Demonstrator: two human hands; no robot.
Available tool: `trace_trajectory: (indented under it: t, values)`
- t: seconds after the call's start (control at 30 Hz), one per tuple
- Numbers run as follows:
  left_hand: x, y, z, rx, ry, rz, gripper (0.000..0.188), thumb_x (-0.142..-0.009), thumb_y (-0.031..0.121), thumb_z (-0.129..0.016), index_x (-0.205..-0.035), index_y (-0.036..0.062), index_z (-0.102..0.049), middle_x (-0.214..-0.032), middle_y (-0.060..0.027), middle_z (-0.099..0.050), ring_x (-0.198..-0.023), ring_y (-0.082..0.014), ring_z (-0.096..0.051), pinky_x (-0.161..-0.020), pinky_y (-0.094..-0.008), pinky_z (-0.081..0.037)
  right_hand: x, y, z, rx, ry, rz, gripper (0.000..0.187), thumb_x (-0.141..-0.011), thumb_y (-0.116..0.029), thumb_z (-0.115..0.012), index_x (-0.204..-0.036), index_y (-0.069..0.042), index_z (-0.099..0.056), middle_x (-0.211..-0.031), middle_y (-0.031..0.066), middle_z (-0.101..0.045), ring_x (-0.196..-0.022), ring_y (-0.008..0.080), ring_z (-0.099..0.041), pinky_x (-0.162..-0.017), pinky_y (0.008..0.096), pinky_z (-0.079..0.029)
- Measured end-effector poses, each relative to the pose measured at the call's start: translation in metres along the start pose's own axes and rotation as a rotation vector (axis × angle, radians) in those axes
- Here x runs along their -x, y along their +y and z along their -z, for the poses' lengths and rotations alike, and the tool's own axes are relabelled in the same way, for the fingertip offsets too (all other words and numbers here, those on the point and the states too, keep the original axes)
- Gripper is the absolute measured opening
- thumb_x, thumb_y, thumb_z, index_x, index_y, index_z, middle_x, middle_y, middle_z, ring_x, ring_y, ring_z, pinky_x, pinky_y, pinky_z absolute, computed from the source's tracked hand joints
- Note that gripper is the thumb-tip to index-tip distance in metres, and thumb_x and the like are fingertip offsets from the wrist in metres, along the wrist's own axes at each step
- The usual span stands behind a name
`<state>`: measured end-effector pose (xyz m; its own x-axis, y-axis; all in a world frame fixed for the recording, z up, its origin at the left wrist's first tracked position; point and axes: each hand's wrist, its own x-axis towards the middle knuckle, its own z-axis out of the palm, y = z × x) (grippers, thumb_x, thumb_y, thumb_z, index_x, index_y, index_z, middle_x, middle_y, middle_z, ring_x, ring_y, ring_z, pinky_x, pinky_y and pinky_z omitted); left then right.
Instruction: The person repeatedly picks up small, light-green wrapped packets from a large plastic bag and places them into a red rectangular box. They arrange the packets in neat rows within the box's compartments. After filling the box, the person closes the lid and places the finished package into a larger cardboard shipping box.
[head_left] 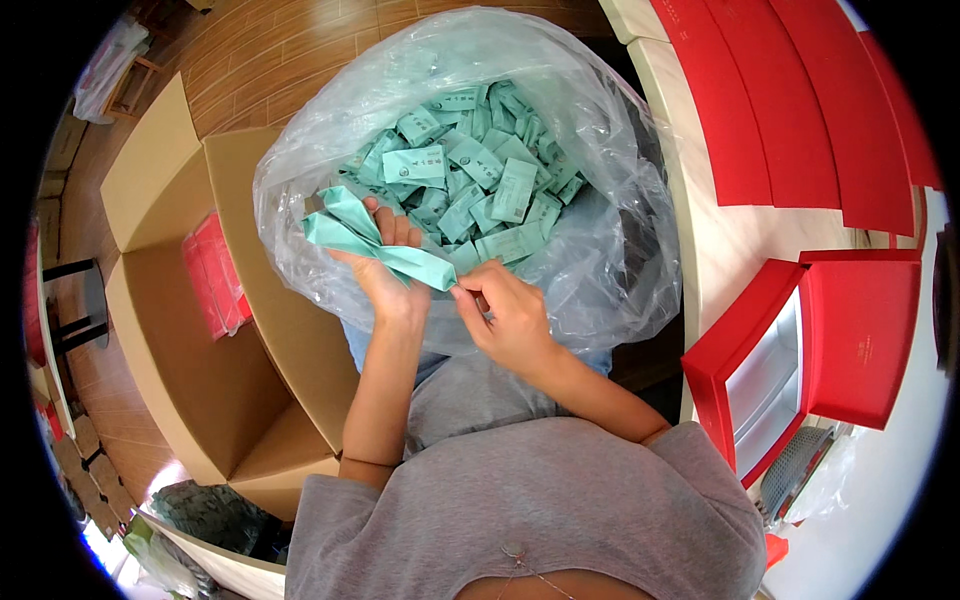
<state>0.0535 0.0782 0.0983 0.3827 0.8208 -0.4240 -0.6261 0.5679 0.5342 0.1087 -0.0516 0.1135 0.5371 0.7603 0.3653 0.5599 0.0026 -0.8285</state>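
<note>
My left hand (pixel 388 282) is closed around several mint-green paper packets (pixel 345 235), which spread out at different angles above the palm. One of them points to the right, and the thumb and fingertips of my right hand (pixel 508 312) pinch its end corner. Right behind my hands is a big clear plastic bag (pixel 330 120) with its mouth wide open. Many small mint-green packets (pixel 415 167) with dark print lie heaped inside it. The packets in my left hand hang over the bag's near left rim.
An open cardboard box (pixel 165 350) stands to the left, with a red plastic-wrapped pack (pixel 215 275) inside. On the right, a pale table (pixel 740 235) bears an open red gift box (pixel 860 340) with a white-lined tray, and large red panels (pixel 790 100). A grey basket (pixel 795 470) sits near it.
</note>
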Motion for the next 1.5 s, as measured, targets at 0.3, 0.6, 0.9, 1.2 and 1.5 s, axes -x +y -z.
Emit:
trace_trajectory:
  t: [0.3, 0.6, 0.9, 1.2, 1.5]
  values:
    - [0.006, 0.000, 0.006, -0.034, 0.040, -0.021, 0.055, -0.092, 0.065, -0.034, -0.091, 0.0119, -0.051, -0.060, 0.0048, -0.025, -0.054, -0.0084, -0.021, -0.051, -0.0244, -0.019, -0.007, -0.001, 0.011, 0.061, -0.223, 0.000, 0.014, -0.078, -0.004, -0.066, -0.087, -0.003, -0.056, -0.081, 0.0091, -0.057, -0.072, 0.0278, -0.059, -0.058, 0.0371, -0.047]
    - [0.011, -0.013, 0.020, -0.170, -0.381, -0.097, 0.045, -0.095, 0.053, -0.040, -0.098, 0.0105, -0.054, -0.071, 0.0034, -0.047, -0.062, -0.0098, -0.043, -0.053, -0.0250, -0.035, -0.027, -0.012, 0.005, -0.004, -0.141, -0.024, 0.045, -0.085, -0.016, -0.063, -0.125, 0.000, -0.049, -0.121, 0.0208, -0.052, -0.110, 0.0374, -0.051, -0.091, 0.0405, -0.043]
    - [0.031, -0.015, 0.026, -0.491, -0.210, 0.472, 0.067, -0.092, 0.069, -0.025, -0.085, 0.0099, -0.055, -0.062, 0.0021, -0.048, -0.048, -0.0077, -0.040, -0.042, -0.0234, -0.029, -0.061, 0.009, 0.029, 0.037, -0.238, 0.147, 0.022, -0.083, -0.010, -0.065, -0.103, -0.002, -0.066, -0.102, 0.0108, -0.067, -0.102, 0.0302, -0.061, -0.090, 0.0396, -0.046]
    - [0.052, -0.016, 0.051, -0.826, -0.159, 0.424, 0.056, -0.099, 0.050, -0.035, -0.119, 0.0009, -0.053, -0.104, -0.0053, -0.059, -0.085, -0.0116, -0.057, -0.072, -0.0268, -0.048, -0.025, 0.012, 0.015, -0.208, -0.146, -0.193, 0.028, -0.093, -0.020, -0.055, -0.115, -0.003, -0.059, -0.114, 0.0127, -0.062, -0.106, 0.0265, -0.060, -0.090, 0.0353, -0.045]
    - [0.102, 0.002, 0.098, -0.123, -0.350, 1.084, 0.064, -0.079, 0.030, -0.069, -0.128, -0.0045, -0.047, -0.114, -0.0171, -0.061, -0.106, -0.0301, -0.061, -0.086, -0.0410, -0.054, 0.006, 0.019, 0.018, -0.539, -0.636, -0.567, 0.033, -0.096, -0.025, -0.052, -0.122, -0.005, -0.055, -0.115, 0.0117, -0.062, -0.103, 0.0251, -0.060, -0.094, 0.0351, -0.043]
